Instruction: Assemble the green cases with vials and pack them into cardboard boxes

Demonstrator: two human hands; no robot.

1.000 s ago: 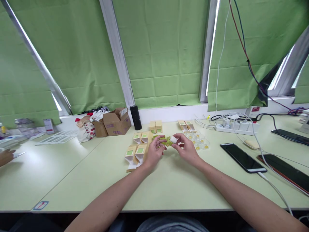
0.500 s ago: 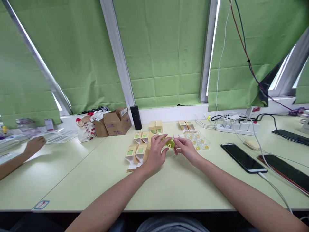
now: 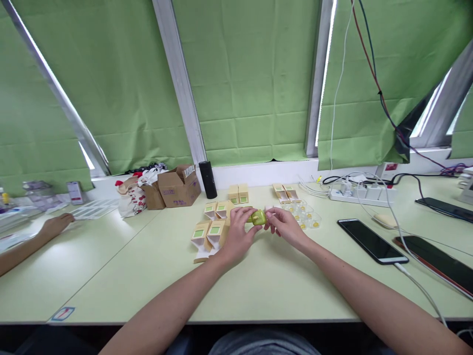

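A small shiny green object is between my two hands above the table. My left hand holds it from the left, fingers wrapped round its side. The fingers of my right hand are pinched together at its right edge; what they grip, if anything, is too small to tell. Open small cartons with green squares stand left of my left hand, partly behind it. Behind my right hand lies a clear plastic tray with yellow pieces in its cups. Further back are more small cartons and a pair of open ones.
A cardboard box, a patterned bag and a black cylinder stand at the back left. A phone, cables and a power strip lie right. Another person's hand rests over papers at far left.
The green object has turned in my hands and shows a rounder, smoother side. My left fingers have drawn back from its top. The other person's hand has moved slightly right and down.
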